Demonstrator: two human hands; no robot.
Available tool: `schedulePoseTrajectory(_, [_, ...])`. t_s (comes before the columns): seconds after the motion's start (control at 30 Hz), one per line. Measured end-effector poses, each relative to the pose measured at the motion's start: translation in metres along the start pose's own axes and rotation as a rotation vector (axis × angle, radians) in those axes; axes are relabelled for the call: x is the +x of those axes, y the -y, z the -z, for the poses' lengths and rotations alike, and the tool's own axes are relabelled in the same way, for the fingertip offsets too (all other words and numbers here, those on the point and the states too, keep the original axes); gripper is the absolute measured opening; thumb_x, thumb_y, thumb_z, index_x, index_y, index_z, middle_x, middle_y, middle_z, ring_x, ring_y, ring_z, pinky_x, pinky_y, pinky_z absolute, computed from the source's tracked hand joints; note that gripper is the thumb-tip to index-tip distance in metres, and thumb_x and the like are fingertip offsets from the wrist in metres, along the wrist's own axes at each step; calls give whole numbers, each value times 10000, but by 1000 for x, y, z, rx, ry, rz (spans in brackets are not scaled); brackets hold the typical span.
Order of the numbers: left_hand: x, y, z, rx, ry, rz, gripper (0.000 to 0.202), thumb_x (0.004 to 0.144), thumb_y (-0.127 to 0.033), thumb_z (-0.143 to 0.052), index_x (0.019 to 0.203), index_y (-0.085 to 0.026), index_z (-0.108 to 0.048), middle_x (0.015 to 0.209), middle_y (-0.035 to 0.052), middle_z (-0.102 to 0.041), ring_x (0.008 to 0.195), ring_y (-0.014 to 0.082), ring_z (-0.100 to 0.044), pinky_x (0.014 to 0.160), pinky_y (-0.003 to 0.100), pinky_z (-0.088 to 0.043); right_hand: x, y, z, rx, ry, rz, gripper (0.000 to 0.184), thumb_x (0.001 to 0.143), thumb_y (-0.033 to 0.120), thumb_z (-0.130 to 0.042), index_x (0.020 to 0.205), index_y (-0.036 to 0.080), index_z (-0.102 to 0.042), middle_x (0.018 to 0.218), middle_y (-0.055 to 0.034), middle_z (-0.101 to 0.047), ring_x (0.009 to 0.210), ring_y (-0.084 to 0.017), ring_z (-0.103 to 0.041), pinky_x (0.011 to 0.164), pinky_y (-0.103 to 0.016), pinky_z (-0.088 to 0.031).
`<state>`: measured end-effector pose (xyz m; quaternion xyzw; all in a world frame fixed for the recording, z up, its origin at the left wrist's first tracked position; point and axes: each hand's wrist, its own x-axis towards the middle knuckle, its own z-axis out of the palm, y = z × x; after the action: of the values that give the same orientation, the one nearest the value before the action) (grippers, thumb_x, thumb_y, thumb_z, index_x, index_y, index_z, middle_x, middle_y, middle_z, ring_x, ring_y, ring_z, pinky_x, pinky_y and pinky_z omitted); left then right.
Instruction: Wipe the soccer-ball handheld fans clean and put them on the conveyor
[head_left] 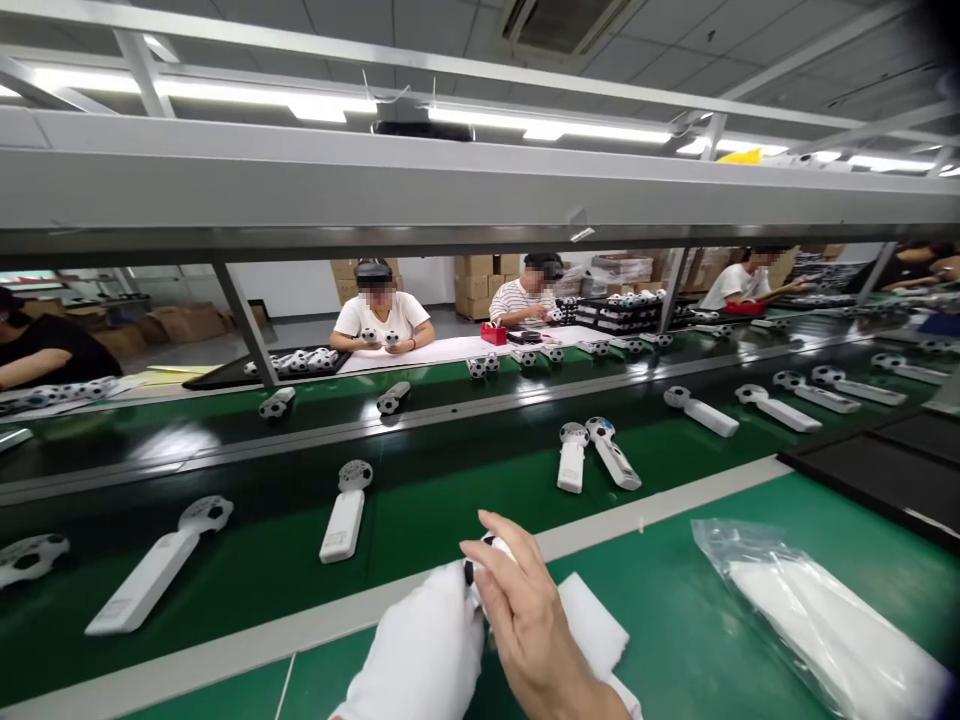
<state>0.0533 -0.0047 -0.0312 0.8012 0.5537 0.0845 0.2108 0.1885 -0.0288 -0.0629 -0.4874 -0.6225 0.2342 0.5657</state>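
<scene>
My left hand, in a white glove, is closed around a football-patterned device, only a small black-and-white part of which shows between my hands. My bare right hand lies against the same piece, its fingers bent over the top and side. Most of the device is hidden by the glove and fingers. Under and beside my right wrist, a white foam-like pad rests on the green worktop.
Ahead runs a green conveyor belt carrying several white-handled devices with football heads. A clear bag with white contents lies at right, near a black tray. Co-workers sit across the line. A grey shelf beam spans overhead.
</scene>
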Motion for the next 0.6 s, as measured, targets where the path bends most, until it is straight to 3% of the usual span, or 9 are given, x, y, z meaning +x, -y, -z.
schedulePoseTrajectory(0.07, [2,-4,-5,-7,-10,10,274,854,-229,-384,1009,-163,-600,945,115,-654,822,235,-622,757,347,-443,3,-4,-3,-33,-14,48,294,912,313,-434,1120,264,-635,1276,-76,-517,1214,-236,-414,1006,-400,-341])
schedulePoseTrajectory(0.1, [3,-5,-8,-10,-15,14,275,853,-239,-386,1005,-164,-602,937,118,-656,819,240,-623,755,348,-442,7,-7,-3,51,-41,-16,285,908,331,-444,1089,245,-646,1213,-86,-557,1168,-236,-460,989,-395,-356])
schedulePoseTrajectory(0.2, [12,-10,-19,-10,-10,4,258,825,-262,-413,964,-190,-618,907,123,-658,815,282,-627,732,367,-434,23,-25,6,476,-117,-380,319,851,435,-530,977,168,-651,1022,-112,-639,953,-249,-600,857,-392,-452])
schedulePoseTrajectory(0.27, [28,-12,-23,-11,-30,13,255,819,-290,-429,968,-194,-612,893,130,-650,794,296,-626,710,380,-430,30,-41,23,660,-168,-527,372,815,473,-569,969,139,-625,965,-121,-656,873,-245,-632,772,-371,-492])
schedulePoseTrajectory(0.37, [70,-14,-25,-7,-83,34,360,815,-315,-469,1140,-176,-535,1012,161,-616,838,288,-620,723,378,-434,25,-61,63,762,-338,-537,417,773,472,-633,1017,136,-595,1008,-114,-652,938,-233,-624,809,-351,-495])
schedulePoseTrajectory(0.47, [123,-16,-23,23,-104,37,544,813,-306,-502,1315,-146,-370,1164,193,-543,918,278,-604,762,376,-443,3,-76,108,836,-483,-596,462,702,464,-721,1004,131,-614,1009,-105,-653,942,-232,-622,815,-338,-494])
schedulePoseTrajectory(0.6, [184,-34,-33,86,-152,20,629,753,-145,-536,1348,-124,-330,1349,223,-384,1085,348,-524,856,437,-417,-35,-98,140,772,-470,-699,553,564,550,-780,886,113,-670,864,-108,-678,779,-221,-639,681,-305,-503])
